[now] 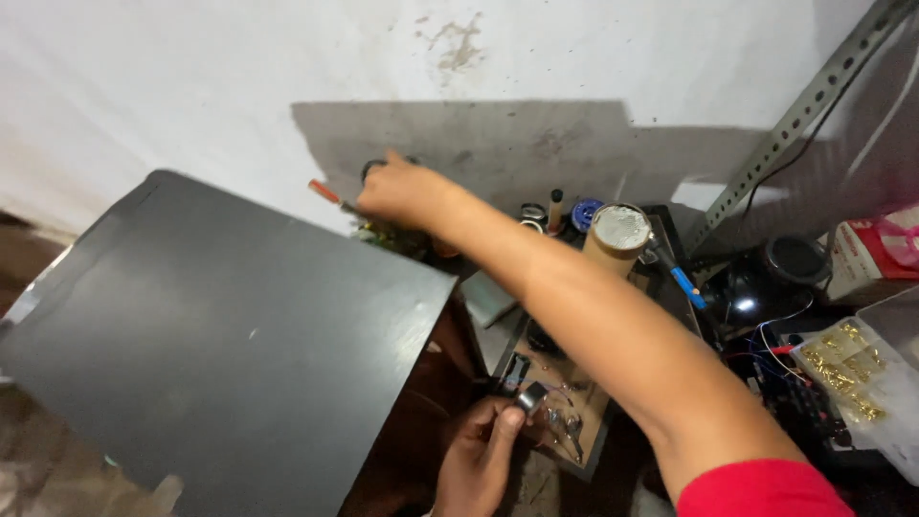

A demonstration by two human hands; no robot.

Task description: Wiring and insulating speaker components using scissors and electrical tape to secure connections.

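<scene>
From the head view, my right hand (402, 191) reached far over the bench, its fingers curled on a tool with an orange handle (325, 192) near the white wall. My left hand (479, 460) pinched a small shiny metal cylinder (532, 394) above a brown board (574, 402), beside the smooth dark panel (220, 335).

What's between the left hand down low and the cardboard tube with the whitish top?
In the head view, the outstretched right forearm crosses between the left hand and the cardboard tube, above a brown board with small parts.

I have one head-worn view, looking steeply down and forward from close above the dark tabletop (220, 335), facing the white wall (191, 67) behind it.
</scene>
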